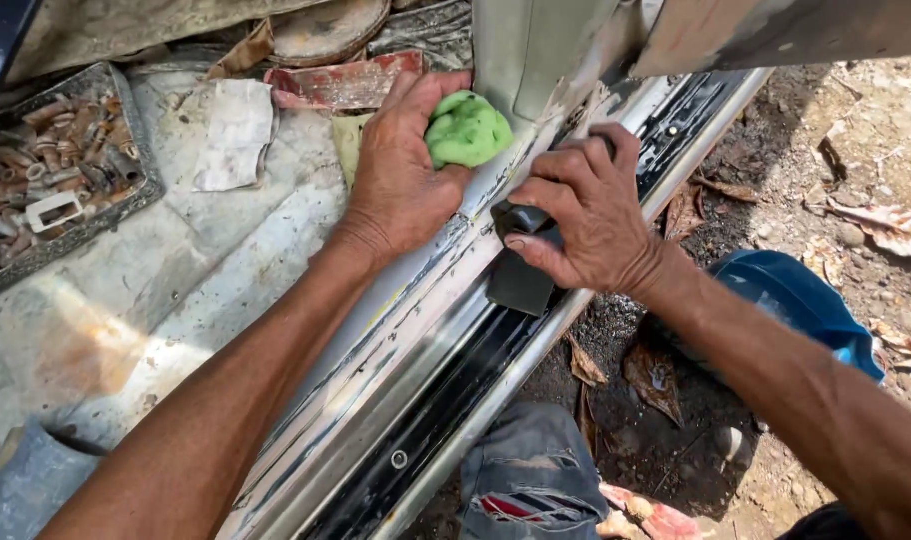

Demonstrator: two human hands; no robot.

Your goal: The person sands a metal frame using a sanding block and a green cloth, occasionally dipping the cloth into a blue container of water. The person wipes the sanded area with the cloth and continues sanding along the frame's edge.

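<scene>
We see no packages, labels, signs or screens anywhere here, on the floor or the metal sill.

Glossy scuffed metal sill [395, 370], matt green putty lump [467, 130], rusty metal scraps [65, 150]

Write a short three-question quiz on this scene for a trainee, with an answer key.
1. Which hand grips the green lump?
2. True or false: the right hand presses a dark block against the metal sill.
3. Where does the tray of rusty parts lie? A) upper left, on the vehicle floor B) on the dirt at right C) under the blue object

Key
1. The left hand.
2. True.
3. A.
</scene>
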